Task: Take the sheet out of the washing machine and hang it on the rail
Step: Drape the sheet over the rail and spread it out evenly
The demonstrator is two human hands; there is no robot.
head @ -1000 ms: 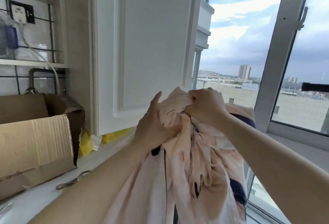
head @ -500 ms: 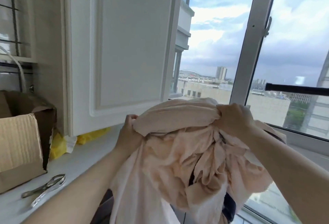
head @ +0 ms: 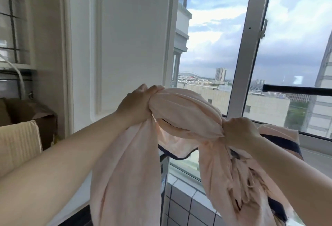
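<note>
Fingers of left hand: curled tight round a gathered bunch of the sheet, knuckles up, thumb hidden in the cloth.
Fingers of right hand: clenched on another bunch of the same sheet, lower and further right than the left hand; the fingertips are buried in the folds.
Sheet between the hands: a thick, pale pink roll of cloth arches from one fist to the other, with a looser fold sagging below it.
Sheet below the hands: one long fall of cloth hangs straight down from the left hand past the bottom edge; a more crumpled mass hangs under the right hand, with frayed-looking folds and dark navy bands showing at its right side.
Where the sheet is: held up in the air in front of the person, near the window, touching nothing but the hands as far as can be seen.
Rail: a dark horizontal bar at right, beyond and above the right hand, well apart from the cloth.
Forearms: both bare, reaching up from the lower corners.
Window frame: pale upright post between two panes, with sky and city buildings behind.
Cupboard door: white panelled door behind the left hand.
Cardboard box: at the left edge, flaps open, beside the cupboard.
Tiled wall: white tiles below the window sill, seen between the two falls of cloth.
</note>
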